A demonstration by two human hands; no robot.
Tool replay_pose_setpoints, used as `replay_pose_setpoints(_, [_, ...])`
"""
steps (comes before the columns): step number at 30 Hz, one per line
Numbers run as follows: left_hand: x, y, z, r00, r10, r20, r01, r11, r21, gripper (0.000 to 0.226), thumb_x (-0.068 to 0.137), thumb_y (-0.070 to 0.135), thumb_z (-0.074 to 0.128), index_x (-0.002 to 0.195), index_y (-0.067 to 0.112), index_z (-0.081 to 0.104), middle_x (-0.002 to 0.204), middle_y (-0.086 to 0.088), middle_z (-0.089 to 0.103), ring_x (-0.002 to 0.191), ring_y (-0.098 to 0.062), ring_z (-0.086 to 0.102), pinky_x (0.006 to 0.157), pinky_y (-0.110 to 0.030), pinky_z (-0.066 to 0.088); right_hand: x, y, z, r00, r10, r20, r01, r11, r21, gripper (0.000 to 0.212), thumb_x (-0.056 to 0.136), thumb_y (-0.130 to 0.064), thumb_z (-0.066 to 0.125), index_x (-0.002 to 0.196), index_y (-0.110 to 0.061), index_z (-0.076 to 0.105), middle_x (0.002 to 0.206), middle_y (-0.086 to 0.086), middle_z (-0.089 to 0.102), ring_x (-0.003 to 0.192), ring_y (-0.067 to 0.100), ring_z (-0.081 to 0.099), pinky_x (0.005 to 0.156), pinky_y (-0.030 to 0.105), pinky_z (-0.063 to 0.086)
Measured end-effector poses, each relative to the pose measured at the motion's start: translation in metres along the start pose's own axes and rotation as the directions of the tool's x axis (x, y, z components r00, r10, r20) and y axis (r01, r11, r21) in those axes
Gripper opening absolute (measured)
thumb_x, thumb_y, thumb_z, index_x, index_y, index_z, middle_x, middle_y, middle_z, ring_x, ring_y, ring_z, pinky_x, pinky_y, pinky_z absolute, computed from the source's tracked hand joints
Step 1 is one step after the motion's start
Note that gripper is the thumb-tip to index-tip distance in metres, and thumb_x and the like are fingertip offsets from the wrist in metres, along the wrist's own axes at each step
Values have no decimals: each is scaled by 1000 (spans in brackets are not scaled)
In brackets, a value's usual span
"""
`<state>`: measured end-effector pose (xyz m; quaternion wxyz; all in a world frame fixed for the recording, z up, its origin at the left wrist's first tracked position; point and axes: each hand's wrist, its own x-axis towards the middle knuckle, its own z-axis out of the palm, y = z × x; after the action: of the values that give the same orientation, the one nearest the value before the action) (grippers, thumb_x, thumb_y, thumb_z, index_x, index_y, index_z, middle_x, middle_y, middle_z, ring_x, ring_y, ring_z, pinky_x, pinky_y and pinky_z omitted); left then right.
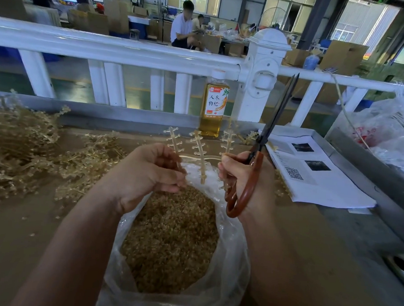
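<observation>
Left hand and right hand each pinch an end of the translucent plastic sprue above the open bag of small pieces on the counter, the right also gripping brown-handled scissors pointing far.

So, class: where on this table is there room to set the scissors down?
Bare table lies below the pile, left of the bag; another patch between bag, papers and phone. Crowded by the pile and bottle.
</observation>
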<state>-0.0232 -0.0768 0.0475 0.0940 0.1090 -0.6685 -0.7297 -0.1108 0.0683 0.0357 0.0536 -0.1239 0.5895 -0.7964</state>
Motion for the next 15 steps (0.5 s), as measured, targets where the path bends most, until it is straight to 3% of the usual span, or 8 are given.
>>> replay_pose_setpoints(4, [2,-1,-2,996,34,-88,-32,999,27,19,73,-15,59,76,4,63,59,-2,64,56,-14,64,53,-23,54,0,-3,0,1000,-10,8,10,999,-40,33,79,11,61,67,-14,44,47,-2,60,48,17,54,55,32,46])
replay_pose_setpoints(9, [4,-2,-1,991,49,-121,-67,987,-149,10,78,-4,57,76,6,59,58,-4,64,56,-15,67,51,-23,56,1,-1,-1,1000,-18,13,20,985,-169,24,85,-9,65,66,-11,51,59,6,65,61,33,63,70,42,53])
replay_pose_setpoints(12, [7,-2,-2,978,91,-186,-128,971,-201,15,75,-10,56,76,5,58,59,-4,65,57,-14,67,52,-20,54,2,1,-3,1000,8,7,-6,966,-260,34,83,-32,66,85,1,57,76,13,66,69,25,66,72,39,53])
replay_pose_setpoints(15, [8,-1,-3,959,131,-252,-188,957,-219,17,77,-13,55,75,4,59,60,-2,65,57,-11,67,53,-18,53,-1,-4,-4,996,72,56,-47,932,-359,39,81,-45,63,90,-7,58,79,5,68,69,15,68,69,33,57])
